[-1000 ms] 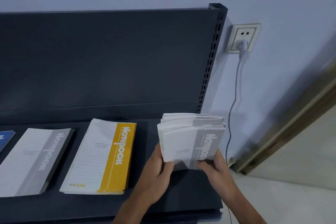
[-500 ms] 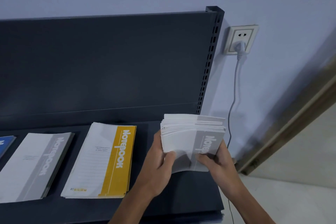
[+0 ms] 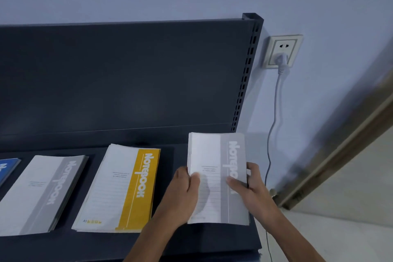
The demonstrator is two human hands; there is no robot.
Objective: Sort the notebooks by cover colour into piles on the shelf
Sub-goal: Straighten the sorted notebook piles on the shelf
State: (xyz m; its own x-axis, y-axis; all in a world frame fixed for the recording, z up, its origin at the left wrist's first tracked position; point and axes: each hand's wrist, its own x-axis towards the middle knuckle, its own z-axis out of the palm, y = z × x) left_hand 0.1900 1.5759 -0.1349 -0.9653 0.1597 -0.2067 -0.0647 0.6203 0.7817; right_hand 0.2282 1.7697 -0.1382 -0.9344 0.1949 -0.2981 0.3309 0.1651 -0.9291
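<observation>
A stack of grey-striped notebooks [image 3: 214, 155] lies nearly flat at the right end of the dark shelf [image 3: 174, 240]. My left hand [image 3: 182, 189] grips its left edge, thumb on the cover. My right hand [image 3: 248, 185] holds its right edge, fingers over the grey stripe. On the shelf to the left lie a yellow-striped pile [image 3: 125, 187], a grey-striped pile [image 3: 42, 193] and, at the frame's left edge, a blue notebook [image 3: 7, 168], mostly cut off.
The shelf's dark back panel [image 3: 127, 74] rises behind the piles, ending in a slotted upright [image 3: 244, 83]. On the wall to the right, a socket [image 3: 280, 51] holds a white plug whose cable [image 3: 274, 121] hangs down. A door frame [image 3: 340, 144] runs at the far right.
The stack in my hands was held upright with its top edges showing; it has tipped down to lie almost flat, cover up. The shelf piles have not moved.
</observation>
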